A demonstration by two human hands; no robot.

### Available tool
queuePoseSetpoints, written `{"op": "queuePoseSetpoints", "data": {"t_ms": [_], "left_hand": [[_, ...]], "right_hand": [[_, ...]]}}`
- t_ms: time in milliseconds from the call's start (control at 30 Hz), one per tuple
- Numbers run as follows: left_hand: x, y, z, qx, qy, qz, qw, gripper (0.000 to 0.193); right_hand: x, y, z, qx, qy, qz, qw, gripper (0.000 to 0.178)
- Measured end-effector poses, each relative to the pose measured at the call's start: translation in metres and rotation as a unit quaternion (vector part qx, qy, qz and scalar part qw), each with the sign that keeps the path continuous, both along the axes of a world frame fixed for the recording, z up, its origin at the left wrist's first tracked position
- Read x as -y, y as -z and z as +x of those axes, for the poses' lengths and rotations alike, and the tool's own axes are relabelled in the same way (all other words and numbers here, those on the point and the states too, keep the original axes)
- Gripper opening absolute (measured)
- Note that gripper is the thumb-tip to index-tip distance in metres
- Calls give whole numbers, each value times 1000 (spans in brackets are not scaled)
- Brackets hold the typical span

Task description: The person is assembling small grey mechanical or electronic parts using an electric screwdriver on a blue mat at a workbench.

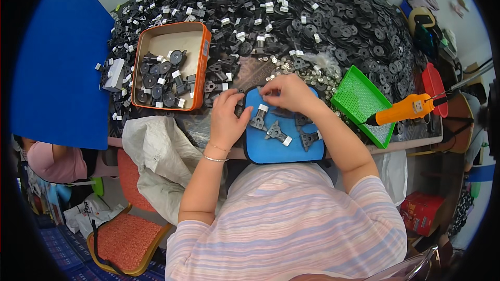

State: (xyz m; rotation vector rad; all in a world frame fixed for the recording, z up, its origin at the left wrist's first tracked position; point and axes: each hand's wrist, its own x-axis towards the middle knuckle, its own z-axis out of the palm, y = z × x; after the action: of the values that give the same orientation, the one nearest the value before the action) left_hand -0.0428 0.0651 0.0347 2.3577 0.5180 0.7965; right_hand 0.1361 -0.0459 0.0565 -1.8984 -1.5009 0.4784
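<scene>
Four or more black parts [277, 131] are lying on one blue mat [260, 148], at least three showing a white block end: one is sitting toward ten o'clock, one is slanting across the middle, and two are crowding together between two and four o'clock. The right hand [288, 93] is reaching in from four o'clock, bending over the mat's eleven o'clock edge with thumb and forefinger drawn close; I cannot tell whether they are gripping anything. The left hand [228, 117] is resting just beyond the mat at nine o'clock, palm down, fingers curving and thumb standing apart; whether it is holding a part is also unclear. Dark-edged, the mat is looking smooth and padded. Small shiny metal pieces [312, 77] are scattering toward one o'clock. One orange-rimmed rectangular tin [195, 47] is standing at ten o'clock, containing at least six round-wheeled parts. One green perforated plastic basket [344, 93] is tilting near three o'clock, one orange power screwdriver [406, 109] hanging over it. Black discs [354, 26] are heaping up at one o'clock, while white-ended pieces [229, 0] are piling toward eleven.
</scene>
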Motion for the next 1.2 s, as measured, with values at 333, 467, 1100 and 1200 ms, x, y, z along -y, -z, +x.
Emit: {"op": "queuePoseSetpoints", "data": {"t_ms": [333,467,1100,1200], "left_hand": [[-1,1,-3,4,-4,1,1000,31],[-1,2,-3,10,-4,7,1000,31],[8,0,-4,-18,11,6,1000,31],[14,-3,-10,-27,30,-3,999,33]], "right_hand": [[11,4,-38,22,-91,-31,995,16],[13,3,-36,-5,-82,-23,996,16],[49,-5,-24,22,-134,-45,990,14],[42,-2,-25,29,-112,-19,993,15]]}}
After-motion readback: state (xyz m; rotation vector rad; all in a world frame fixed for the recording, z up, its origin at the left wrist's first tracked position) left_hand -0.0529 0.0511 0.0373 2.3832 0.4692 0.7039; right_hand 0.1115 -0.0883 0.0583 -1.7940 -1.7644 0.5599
